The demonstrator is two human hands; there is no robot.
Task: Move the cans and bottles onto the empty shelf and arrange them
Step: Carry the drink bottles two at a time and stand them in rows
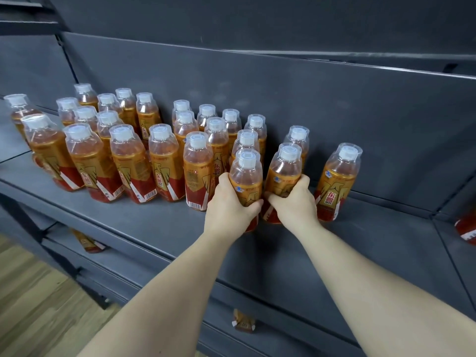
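- The lower halves of the two held bottles are covered by the hands, so their bases and how they meet the shelf (154, 228) cannot be made out.
- At the right edge a red-bottomed bottle (466, 228) is cut off by the frame; only a corner of it shows.
- On the shelves below, a lower bottle (87, 243) and a bottom bottle (243, 323) each show only in part, the rest hidden by the shelf edges above them.
- In the bottle group (123, 155) at left, the back rows are largely hidden behind the front ones; mostly their clear cap covers show.
- Label text is small and only partly readable.
- The left hand (229, 210) grips the left bottle (246, 176), fingers and thumb curled round its lower body.
- The right hand (293, 202) grips the right bottle (283, 173) the same way, low on its label.
- The two held bottles stand upright just beside each other near the front of the grey shelf, at the right end of the group.
- A lone bottle (337, 181) stands upright to the right of the right hand, apart from the others.
- Wooden floor (31, 292) shows at lower left.
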